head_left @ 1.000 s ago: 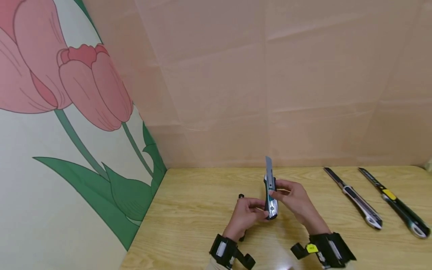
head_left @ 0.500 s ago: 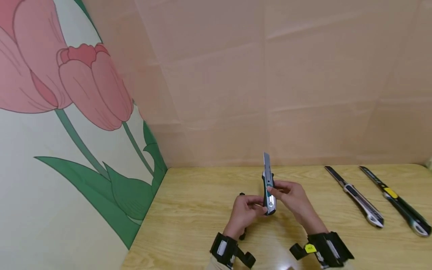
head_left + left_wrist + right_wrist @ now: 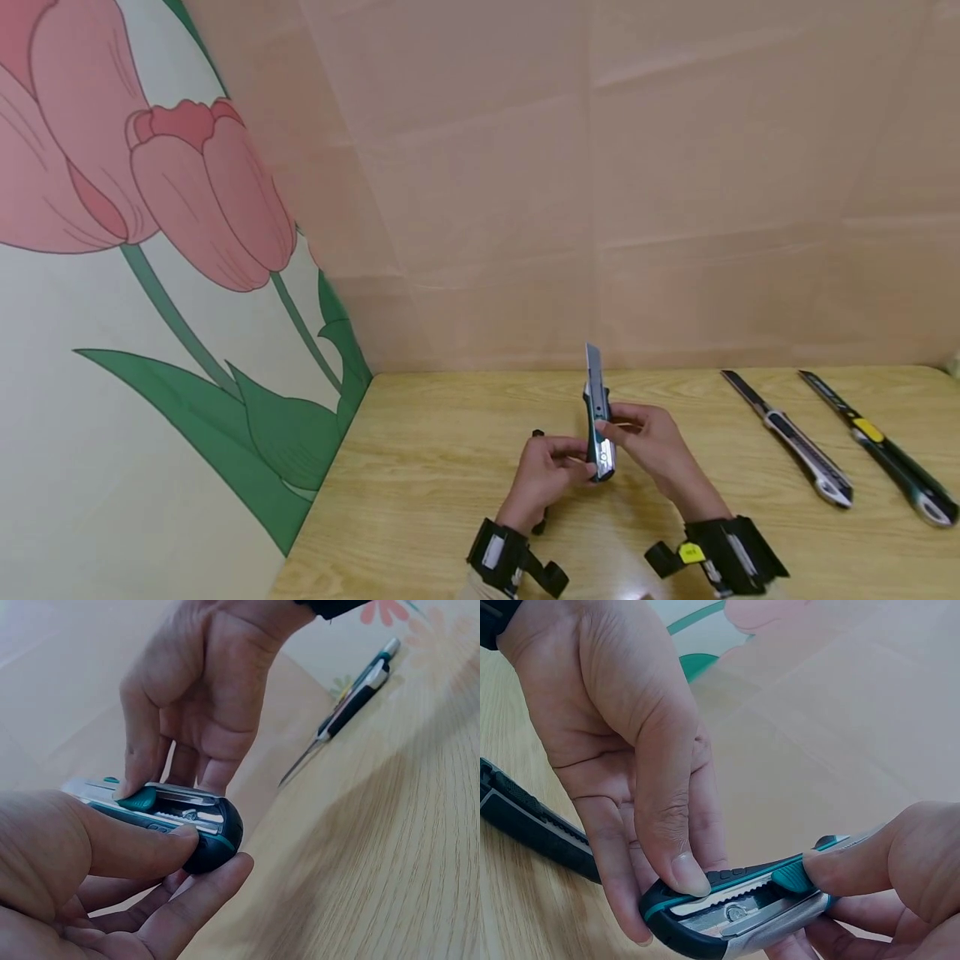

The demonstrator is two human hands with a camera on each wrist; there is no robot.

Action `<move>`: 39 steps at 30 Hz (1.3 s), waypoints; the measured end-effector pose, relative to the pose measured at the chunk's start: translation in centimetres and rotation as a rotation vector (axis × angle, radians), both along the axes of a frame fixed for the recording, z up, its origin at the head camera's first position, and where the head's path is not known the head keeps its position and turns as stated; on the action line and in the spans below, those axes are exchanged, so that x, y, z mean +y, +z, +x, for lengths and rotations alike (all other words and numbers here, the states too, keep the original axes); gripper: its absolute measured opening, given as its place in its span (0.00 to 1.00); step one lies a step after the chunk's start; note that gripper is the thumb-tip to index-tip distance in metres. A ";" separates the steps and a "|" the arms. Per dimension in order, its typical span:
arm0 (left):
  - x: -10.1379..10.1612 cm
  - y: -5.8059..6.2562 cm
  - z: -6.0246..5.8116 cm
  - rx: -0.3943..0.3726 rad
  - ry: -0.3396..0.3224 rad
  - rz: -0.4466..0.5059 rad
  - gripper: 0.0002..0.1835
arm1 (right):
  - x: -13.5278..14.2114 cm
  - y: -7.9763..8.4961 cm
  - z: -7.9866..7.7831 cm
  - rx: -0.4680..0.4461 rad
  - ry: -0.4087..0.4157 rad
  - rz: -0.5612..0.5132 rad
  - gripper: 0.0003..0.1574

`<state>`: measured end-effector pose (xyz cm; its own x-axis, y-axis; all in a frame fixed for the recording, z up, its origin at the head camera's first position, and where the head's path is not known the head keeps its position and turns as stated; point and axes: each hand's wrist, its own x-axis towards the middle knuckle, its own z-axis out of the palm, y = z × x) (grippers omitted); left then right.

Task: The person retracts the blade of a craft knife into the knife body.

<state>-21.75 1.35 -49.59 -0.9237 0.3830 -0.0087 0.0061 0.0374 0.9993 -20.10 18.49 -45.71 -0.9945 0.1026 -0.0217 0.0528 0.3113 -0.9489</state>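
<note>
A utility knife (image 3: 604,458) with a silver and dark green body is held upright above the table, its long blade (image 3: 593,367) out and pointing up. My left hand (image 3: 551,473) pinches the black butt end between thumb and fingers. Higher on the body, my right hand (image 3: 654,442) grips the knife, its thumb on the green slider (image 3: 791,877). The slider (image 3: 137,799) sits partway along the track in the left wrist view. Behind my left hand lies another dark knife (image 3: 536,829), mostly hidden in the head view.
Two more utility knives lie slanted at the right of the wooden table (image 3: 420,467): a silver and black one (image 3: 806,457) and a black one with a yellow patch (image 3: 900,467). A pinkish-brown sheet (image 3: 480,208) hangs behind; a tulip-painted wall (image 3: 150,433) borders the left.
The knife and both hands have shifted very slightly up and left in the head view since a second ago. Both grips look the same.
</note>
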 end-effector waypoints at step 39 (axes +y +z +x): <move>-0.2 -0.4 -0.3 -0.016 -0.017 0.020 0.13 | 0.0 -0.3 -0.2 0.000 0.009 -0.011 0.24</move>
